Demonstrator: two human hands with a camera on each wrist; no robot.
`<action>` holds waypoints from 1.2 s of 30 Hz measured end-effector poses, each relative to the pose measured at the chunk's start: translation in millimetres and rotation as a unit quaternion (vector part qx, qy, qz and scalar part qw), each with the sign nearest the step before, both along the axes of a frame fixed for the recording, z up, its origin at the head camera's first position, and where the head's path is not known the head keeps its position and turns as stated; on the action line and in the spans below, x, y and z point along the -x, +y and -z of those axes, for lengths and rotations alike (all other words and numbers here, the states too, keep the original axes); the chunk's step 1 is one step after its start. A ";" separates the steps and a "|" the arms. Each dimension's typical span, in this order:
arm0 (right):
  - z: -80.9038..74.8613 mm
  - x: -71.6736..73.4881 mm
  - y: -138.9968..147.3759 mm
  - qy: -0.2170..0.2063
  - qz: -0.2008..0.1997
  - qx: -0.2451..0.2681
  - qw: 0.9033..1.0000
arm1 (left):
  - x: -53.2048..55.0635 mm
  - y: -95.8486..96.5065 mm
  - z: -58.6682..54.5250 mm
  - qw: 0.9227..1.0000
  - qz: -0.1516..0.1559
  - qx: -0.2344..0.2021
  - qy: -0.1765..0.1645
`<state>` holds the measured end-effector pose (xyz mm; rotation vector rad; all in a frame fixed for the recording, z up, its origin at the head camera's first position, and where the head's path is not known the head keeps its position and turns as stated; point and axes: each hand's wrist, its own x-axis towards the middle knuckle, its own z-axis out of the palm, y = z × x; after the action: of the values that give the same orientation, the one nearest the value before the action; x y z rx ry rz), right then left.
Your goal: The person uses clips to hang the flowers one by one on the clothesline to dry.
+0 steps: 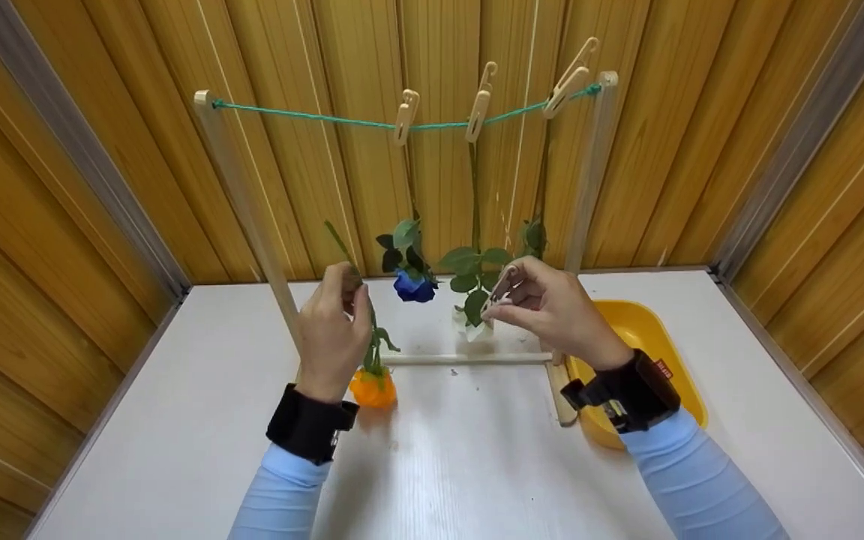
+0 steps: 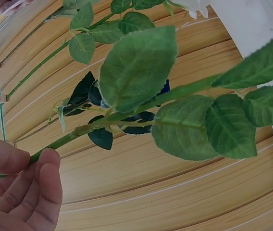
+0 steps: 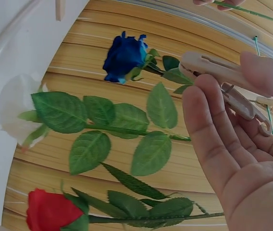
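My left hand (image 1: 331,330) pinches the green stem of an orange rose (image 1: 373,388) that hangs head down, left of the other flowers. In the left wrist view, thumb and fingertips grip its stem (image 2: 59,142) below broad green leaves. My right hand (image 1: 556,311) holds a beige clothespin (image 3: 213,67) between thumb and fingers, in front of the hanging flowers. A blue rose (image 1: 415,286), a white rose (image 3: 21,110) and a red rose (image 3: 55,210) hang upside down, clipped by clothespins (image 1: 478,112) to a teal cord (image 1: 312,116). My right hand hides the red bloom from the head view.
The cord runs between a left post (image 1: 241,195) and a right post (image 1: 593,172), joined low down by a crossbar (image 1: 469,360). A yellow basin (image 1: 691,390) stands on the white table (image 1: 177,420) under my right forearm. Wood-patterned walls (image 1: 357,52) enclose the space.
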<state>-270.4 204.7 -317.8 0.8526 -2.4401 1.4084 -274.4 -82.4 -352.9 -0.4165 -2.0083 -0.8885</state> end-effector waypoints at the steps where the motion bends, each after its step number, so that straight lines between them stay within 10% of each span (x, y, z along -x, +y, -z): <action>1: -3.2 1.3 -0.1 -0.001 -0.002 0.000 1.000 | 1.7 -0.2 -2.0 1.000 -0.001 0.005 -0.004; 19: -73.8 23.7 -27.1 0.043 -0.022 -0.008 0.999 | 30.8 -6.3 -61.5 0.998 0.044 0.024 -0.043; 36: -134.2 39.5 -64.3 0.056 -0.062 -0.009 0.996 | 60.7 -19.9 -85.0 0.993 0.006 0.039 -0.115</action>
<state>-309.9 140.5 -183.6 1.0752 -2.3556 1.3402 -335.2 -102.3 -268.0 -0.3842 -2.2597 -0.9030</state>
